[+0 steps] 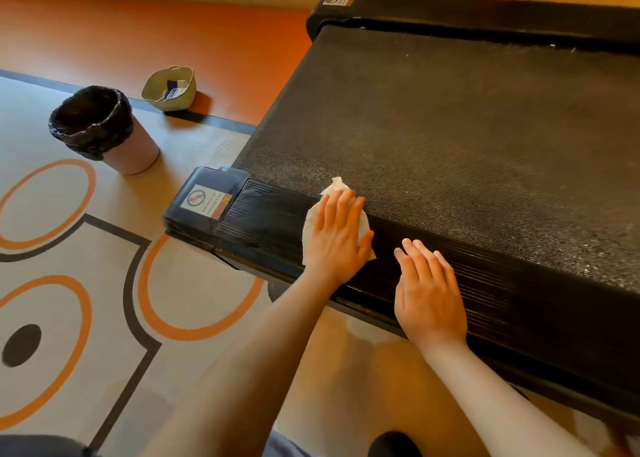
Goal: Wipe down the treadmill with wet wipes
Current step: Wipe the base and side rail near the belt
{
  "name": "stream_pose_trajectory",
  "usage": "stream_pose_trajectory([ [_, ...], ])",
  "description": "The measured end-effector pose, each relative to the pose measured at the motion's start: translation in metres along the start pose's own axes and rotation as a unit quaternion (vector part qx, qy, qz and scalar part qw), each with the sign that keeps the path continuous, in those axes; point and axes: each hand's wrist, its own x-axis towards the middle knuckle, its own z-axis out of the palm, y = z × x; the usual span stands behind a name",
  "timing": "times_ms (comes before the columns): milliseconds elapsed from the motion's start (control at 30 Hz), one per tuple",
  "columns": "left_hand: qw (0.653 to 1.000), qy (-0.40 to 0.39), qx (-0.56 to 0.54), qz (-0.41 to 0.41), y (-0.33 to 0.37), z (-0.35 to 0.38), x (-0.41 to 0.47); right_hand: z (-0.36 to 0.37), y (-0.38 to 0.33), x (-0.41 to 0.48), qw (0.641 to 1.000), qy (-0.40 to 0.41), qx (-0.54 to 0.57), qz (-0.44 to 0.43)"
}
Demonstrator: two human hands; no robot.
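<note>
The wet wipe [311, 224] lies spread beneath the flat, straight-fingered left hand [337, 238], which presses it onto the treadmill [450, 127] side rail [270, 211] for full contact, while the right hand [429, 297], just beside, rests open there, likely bracing.

Bare forearms [242, 363] above grey-blue clothing [289, 448].

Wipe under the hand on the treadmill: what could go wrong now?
1. The wipe is bunched under the flat left hand, so it may skip the grooves of the side rail.
2. Its top corner pokes onto the rough belt and might snag.
3. The right hand rests bare on the rail beside it and could leave marks.
</note>
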Motion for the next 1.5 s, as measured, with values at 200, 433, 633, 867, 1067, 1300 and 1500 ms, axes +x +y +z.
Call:
stream_pose_trajectory([
  [200, 0.998, 0.015, -0.062, -0.012, 0.004, -0.010, 0.000, -0.001, 0.000, 0.001, 1.000, -0.007, 0.007, 0.000],
  [433, 0.990, -0.084, 0.011, -0.110, -0.003, 0.000, 0.009, -0.002, 0.000, 0.001, 1.000, -0.008, 0.020, -0.002],
  [633, 0.992, -0.099, 0.015, -0.077, 0.005, 0.000, -0.004, -0.005, 0.000, 0.002, 0.999, -0.037, 0.035, 0.003],
  [867, 0.996, -0.060, -0.036, -0.046, 0.030, -0.004, -0.040, -0.017, 0.006, 0.004, 0.991, -0.073, 0.108, 0.001],
  [1067, 0.990, -0.021, -0.132, -0.049, 0.060, -0.011, -0.065, -0.038, 0.022, -0.023, 0.977, -0.133, 0.167, 0.001],
  [1300, 0.946, -0.092, -0.293, -0.107, 0.085, -0.046, -0.101, -0.060, 0.031, -0.072, 0.975, -0.155, 0.158, 0.007],
  [1500, 0.933, -0.050, -0.332, -0.127, 0.076, -0.085, -0.121, -0.101, 0.048, -0.107, 0.979, -0.174, 0.103, -0.005],
])
